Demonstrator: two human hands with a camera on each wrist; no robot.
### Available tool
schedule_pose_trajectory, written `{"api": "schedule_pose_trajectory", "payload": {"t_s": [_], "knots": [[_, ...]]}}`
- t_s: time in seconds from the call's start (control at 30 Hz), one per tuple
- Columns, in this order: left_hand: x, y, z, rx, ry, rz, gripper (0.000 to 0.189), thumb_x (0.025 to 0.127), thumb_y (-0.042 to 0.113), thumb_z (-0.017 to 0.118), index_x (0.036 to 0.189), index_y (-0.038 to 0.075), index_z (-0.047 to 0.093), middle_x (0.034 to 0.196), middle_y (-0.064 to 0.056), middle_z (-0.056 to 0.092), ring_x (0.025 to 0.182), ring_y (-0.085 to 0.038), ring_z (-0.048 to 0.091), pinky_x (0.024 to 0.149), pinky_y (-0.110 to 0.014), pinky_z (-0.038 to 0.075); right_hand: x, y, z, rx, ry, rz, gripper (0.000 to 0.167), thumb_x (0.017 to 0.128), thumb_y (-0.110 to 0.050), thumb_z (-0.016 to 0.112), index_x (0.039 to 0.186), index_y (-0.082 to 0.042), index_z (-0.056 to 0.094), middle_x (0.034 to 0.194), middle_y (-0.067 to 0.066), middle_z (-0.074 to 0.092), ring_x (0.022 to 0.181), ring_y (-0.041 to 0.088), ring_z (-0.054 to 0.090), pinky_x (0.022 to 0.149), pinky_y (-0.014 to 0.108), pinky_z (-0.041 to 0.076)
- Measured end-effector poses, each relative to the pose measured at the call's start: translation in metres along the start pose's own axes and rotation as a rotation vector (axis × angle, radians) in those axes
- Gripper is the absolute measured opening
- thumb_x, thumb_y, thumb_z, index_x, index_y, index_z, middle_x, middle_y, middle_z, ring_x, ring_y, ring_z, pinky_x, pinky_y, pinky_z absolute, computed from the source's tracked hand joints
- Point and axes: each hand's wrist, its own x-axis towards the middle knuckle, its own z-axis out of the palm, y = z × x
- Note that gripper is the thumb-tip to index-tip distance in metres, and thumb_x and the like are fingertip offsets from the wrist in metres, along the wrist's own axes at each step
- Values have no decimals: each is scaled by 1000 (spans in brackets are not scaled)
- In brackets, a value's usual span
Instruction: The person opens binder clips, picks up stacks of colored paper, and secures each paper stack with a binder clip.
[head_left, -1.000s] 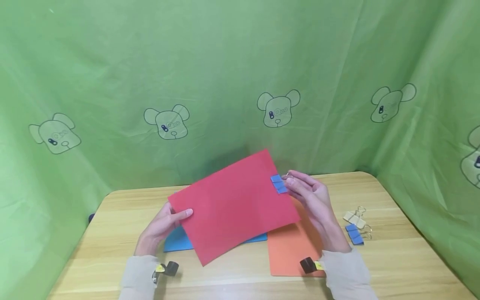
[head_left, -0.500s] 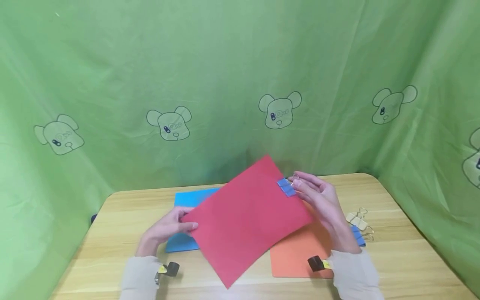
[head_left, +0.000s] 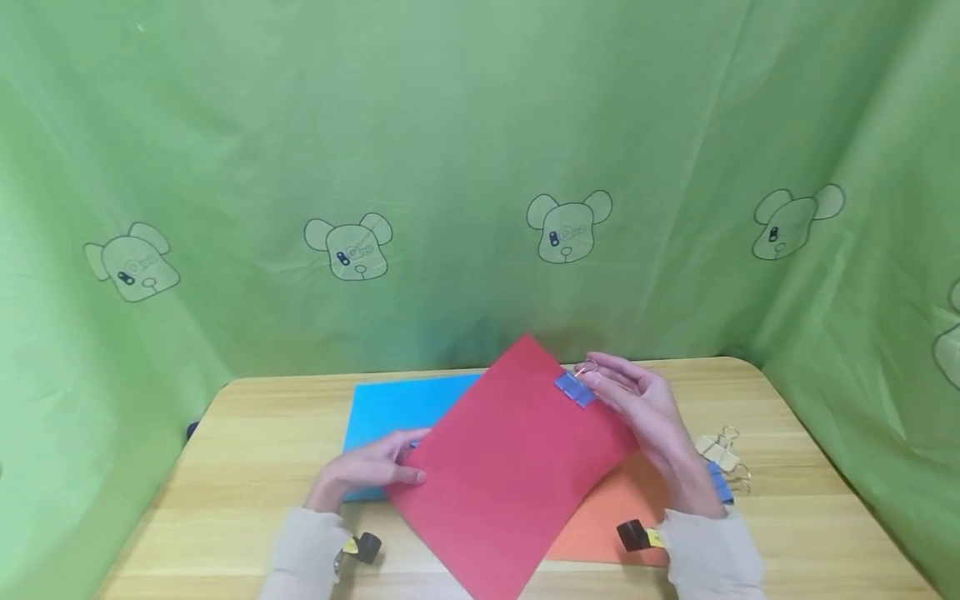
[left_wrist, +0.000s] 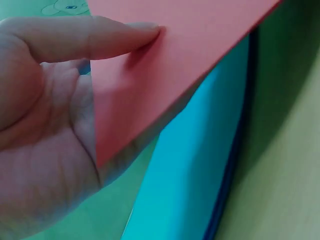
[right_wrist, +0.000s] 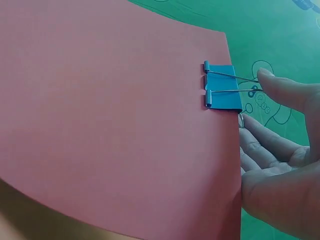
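A red sheet of paper [head_left: 510, 475] is held up at a slant above the table, between both hands. My left hand [head_left: 375, 468] pinches its left corner, thumb on the front face [left_wrist: 135, 37] and the fingers behind, mostly hidden in the left wrist view. A blue binder clip [head_left: 575, 388] sits on the sheet's upper right edge. My right hand [head_left: 648, 408] holds this clip by its wire handles. In the right wrist view, the thumb touches the front handle while the other fingers are behind the clip [right_wrist: 222, 100]. The palm side lies close to the paper's edge.
Beneath the red sheet lie blue paper [head_left: 397, 408] on the left and orange paper [head_left: 615, 521] on the right. A cream binder clip [head_left: 717, 451] and another blue binder clip [head_left: 722, 482] rest right of my right wrist. A green curtain [head_left: 450, 125] surrounds the wooden table [head_left: 232, 467].
The red sheet has turned clockwise and come lower, its bottom corner reaching the frame's lower edge. My left hand has moved down and right with its corner. Both hands keep their hold.
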Motion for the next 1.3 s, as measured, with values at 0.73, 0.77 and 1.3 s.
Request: {"api": "schedule_pose_trajectory", "payload": {"t_s": [0.73,0.77,1.3], "knots": [[11,0,19,-43,102,-83,70,98,5,64,160,3,30,162,-18,34,145,-37,37,119,-55,28,-2,-1,-4,-238,-58,15,64,97,-35,73,147,-2,52,140,17,61,116,7,64,95,20,51],[12,0,19,-49,96,-81,69,99,5,63,160,4,31,161,-17,36,143,-35,41,118,-54,30,-2,-1,-6,-238,-62,15,64,97,-34,73,147,-1,52,141,18,61,116,6,64,95,20,51],[3,2,7,-53,83,-13,61,100,2,59,157,5,38,142,-12,58,121,-24,61,110,-39,42,-6,0,-23,-290,-99,-21,61,99,-34,70,148,-2,50,142,18,59,117,16,67,99,29,52]]}}
